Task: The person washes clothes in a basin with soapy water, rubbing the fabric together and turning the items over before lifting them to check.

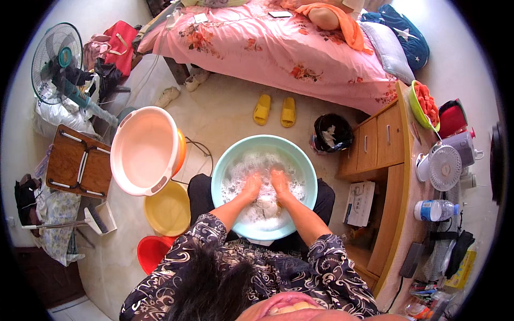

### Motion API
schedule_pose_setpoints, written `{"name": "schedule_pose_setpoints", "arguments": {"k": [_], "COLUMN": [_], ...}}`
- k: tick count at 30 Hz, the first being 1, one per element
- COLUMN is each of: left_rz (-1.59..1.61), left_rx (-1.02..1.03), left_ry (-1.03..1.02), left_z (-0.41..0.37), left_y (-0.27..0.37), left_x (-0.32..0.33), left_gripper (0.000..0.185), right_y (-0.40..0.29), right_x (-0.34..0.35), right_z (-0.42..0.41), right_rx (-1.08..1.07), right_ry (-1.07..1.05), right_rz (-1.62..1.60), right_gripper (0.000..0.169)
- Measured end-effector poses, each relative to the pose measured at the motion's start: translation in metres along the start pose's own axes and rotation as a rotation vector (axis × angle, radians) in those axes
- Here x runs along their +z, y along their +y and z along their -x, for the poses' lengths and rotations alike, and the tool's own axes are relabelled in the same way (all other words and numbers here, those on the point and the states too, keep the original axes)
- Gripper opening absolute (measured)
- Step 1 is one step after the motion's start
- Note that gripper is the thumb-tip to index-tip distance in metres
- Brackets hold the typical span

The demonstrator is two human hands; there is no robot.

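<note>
A large light-blue plastic basin (264,138) stands between my knees, filled with sudsy water (263,158). My left hand (252,185) is partly sunk in the foam, left of the middle. Beside it, my right hand (278,181) also dips into the suds, a short gap away. Foam hides the fingertips of both hands, so what they touch underneath does not show. A pale, wet bundle (268,206), perhaps cloth, breaks the surface between my wrists on the near side.
At left are a pink-white basin (144,152), a yellow basin (168,208) and a red bucket (152,252). Yellow slippers (275,111) lie ahead on the floor. A lined trash bin (332,132) and a wooden desk (395,132) stand right. Beyond is a bed (257,60) with a person's knee (323,19).
</note>
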State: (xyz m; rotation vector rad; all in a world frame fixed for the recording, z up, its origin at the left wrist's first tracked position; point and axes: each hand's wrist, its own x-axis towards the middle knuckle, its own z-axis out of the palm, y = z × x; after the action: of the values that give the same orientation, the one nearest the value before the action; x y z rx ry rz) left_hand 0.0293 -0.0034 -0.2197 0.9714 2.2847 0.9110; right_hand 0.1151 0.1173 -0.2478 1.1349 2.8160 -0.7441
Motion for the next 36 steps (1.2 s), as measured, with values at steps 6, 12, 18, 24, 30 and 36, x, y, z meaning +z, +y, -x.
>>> {"name": "schedule_pose_setpoints", "arguments": {"k": [6,12,18,24,30,36], "left_rz": [-0.228,0.083,0.485,0.447,0.018,-0.239], "left_rx": [0.228,-0.12,-0.095,0.067,0.138,0.115], "left_ry": [0.093,-0.062,0.163,0.339,0.186,0.148], "left_z": [-0.014,-0.023,-0.021,0.009,0.05,0.063], "left_y": [-0.025,0.023,0.048,0.058,0.074,0.06], "left_x": [0.009,-0.043,-0.063,-0.083,-0.084,-0.062], "left_gripper": [0.03,0.04,0.058,0.042,0.081,0.077], "right_y": [0.006,-0.013,-0.035,-0.064,-0.056,-0.05], "right_x": [0.024,-0.04,-0.084,-0.122,-0.125,-0.089], "right_z": [-0.009,-0.005,0.019,0.054,0.076,0.081], "right_rx": [0.222,0.067,-0.029,0.024,0.01,-0.095], "right_ry": [0.349,0.005,0.318,0.35,0.411,0.244], "right_rz": [-0.786,-0.341,-0.683,-0.941,-0.565,-0.175], "right_gripper": [0.018,0.03,0.031,0.026,0.04,0.056]}}
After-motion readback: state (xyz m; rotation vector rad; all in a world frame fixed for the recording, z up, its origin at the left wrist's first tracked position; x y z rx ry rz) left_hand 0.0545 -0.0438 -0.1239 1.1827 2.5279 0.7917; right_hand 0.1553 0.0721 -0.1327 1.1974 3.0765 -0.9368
